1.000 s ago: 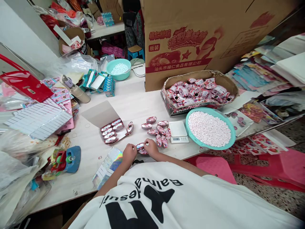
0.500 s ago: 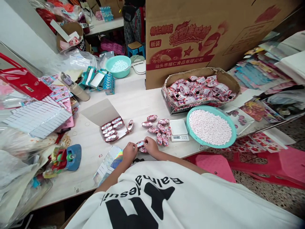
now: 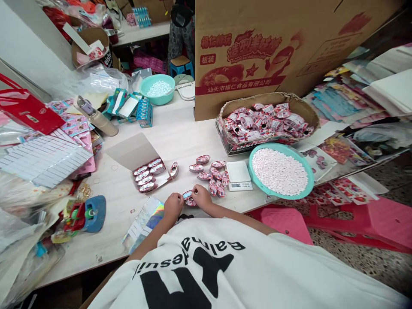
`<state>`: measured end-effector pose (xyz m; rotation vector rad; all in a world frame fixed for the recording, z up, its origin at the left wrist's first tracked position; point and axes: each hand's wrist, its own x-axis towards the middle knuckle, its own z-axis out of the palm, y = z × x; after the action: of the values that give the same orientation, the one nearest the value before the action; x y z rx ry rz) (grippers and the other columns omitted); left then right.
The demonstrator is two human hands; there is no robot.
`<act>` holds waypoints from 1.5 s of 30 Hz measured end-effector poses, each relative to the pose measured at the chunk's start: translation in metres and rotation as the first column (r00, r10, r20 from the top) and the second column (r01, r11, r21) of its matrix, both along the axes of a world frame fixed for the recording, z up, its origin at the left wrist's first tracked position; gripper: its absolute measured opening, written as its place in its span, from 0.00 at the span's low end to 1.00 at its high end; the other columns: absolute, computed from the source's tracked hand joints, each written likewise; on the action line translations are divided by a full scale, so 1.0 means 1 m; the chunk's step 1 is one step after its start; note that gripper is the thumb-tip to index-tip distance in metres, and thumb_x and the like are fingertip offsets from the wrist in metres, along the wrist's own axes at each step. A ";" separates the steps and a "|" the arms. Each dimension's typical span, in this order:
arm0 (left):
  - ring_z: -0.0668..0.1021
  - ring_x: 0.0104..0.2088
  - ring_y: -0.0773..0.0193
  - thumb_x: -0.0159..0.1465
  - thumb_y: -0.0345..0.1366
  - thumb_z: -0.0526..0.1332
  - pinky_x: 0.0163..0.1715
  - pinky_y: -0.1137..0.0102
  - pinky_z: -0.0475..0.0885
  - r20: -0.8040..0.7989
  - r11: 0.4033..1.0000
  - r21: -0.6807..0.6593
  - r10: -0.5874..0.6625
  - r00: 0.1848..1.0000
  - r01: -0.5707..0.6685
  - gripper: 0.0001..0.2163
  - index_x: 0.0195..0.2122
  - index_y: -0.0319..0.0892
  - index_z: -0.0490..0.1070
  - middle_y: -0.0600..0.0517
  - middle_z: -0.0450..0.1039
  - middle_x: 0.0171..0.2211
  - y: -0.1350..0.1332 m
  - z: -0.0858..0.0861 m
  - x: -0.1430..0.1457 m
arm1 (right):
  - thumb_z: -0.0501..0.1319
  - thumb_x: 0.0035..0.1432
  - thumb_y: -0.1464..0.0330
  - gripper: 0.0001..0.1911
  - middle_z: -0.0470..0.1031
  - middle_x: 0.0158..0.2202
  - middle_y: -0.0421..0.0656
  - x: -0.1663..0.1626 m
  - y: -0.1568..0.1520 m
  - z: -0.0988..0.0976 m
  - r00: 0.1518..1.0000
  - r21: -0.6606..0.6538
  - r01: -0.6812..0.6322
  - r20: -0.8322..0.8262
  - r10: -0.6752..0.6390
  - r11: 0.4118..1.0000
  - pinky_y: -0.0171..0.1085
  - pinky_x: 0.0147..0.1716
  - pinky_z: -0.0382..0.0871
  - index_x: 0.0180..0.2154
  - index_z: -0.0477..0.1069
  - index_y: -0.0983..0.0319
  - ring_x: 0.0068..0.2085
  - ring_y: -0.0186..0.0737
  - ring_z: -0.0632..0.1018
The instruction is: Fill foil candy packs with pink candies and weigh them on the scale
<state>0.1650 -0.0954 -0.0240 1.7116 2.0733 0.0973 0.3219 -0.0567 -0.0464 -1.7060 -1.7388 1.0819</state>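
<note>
A pod [image 3: 187, 195] sits at the table's [image 3: 180, 137] near edge, pinched between the fingertips of the left hand [image 3: 173, 207] and the right hand [image 3: 202, 195], both closed on it. Just beyond the grip to the right lie loose pods [image 3: 216, 182], then a scale [image 3: 238, 175] and a bowl [image 3: 280, 171]. Beyond it to the left is an open box [image 3: 148, 175].

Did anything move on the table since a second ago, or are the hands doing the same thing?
Almost nothing moved. The left hand and right hand still pinch the same small oval case between them; nothing was picked up or let go. The loose cases, the open box and the scale lie as before.
</note>
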 end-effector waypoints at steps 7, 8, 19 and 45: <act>0.77 0.39 0.59 0.68 0.38 0.53 0.37 0.69 0.64 -0.025 0.998 0.003 -0.057 0.998 0.058 0.11 0.38 0.41 0.73 0.46 0.76 0.38 -0.002 -0.005 -0.003 | 0.57 0.49 0.77 0.06 0.71 0.29 0.38 -0.002 -0.001 0.003 1.000 0.015 0.007 0.027 -0.007 1.000 0.33 0.31 0.56 0.26 0.66 0.60 0.33 0.35 0.70; 0.77 0.39 0.59 0.67 0.37 0.53 0.37 0.69 0.64 -0.027 0.998 0.003 -0.062 0.998 0.062 0.11 0.38 0.40 0.73 0.46 0.76 0.38 -0.001 -0.006 -0.003 | 0.57 0.49 0.77 0.06 0.71 0.29 0.38 -0.002 -0.001 0.003 0.999 0.017 0.008 0.031 -0.009 1.000 0.33 0.31 0.56 0.26 0.65 0.60 0.33 0.35 0.70; 0.77 0.37 0.60 0.66 0.37 0.55 0.38 0.68 0.67 0.114 0.999 0.028 -0.033 0.993 0.030 0.08 0.36 0.41 0.71 0.48 0.74 0.36 -0.003 -0.016 -0.006 | 0.62 0.53 0.71 0.05 0.70 0.38 0.41 -0.001 0.012 0.001 0.993 -0.009 0.031 0.113 -0.030 0.999 0.34 0.31 0.56 0.35 0.70 0.60 0.32 0.36 0.69; 0.76 0.53 0.60 0.67 0.37 0.53 0.57 0.63 0.69 0.399 0.988 0.023 0.130 0.908 -0.152 0.15 0.50 0.43 0.75 0.48 0.77 0.51 -0.025 -0.015 -0.035 | 0.61 0.64 0.61 0.12 0.76 0.39 0.42 0.000 0.045 -0.001 0.913 -0.355 -0.329 0.118 0.391 0.875 0.40 0.38 0.75 0.41 0.73 0.64 0.37 0.36 0.77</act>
<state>0.1303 -0.1207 -0.0389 1.4236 1.8945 0.5077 0.3223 -0.0121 -0.0474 -1.7599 -2.1593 1.4893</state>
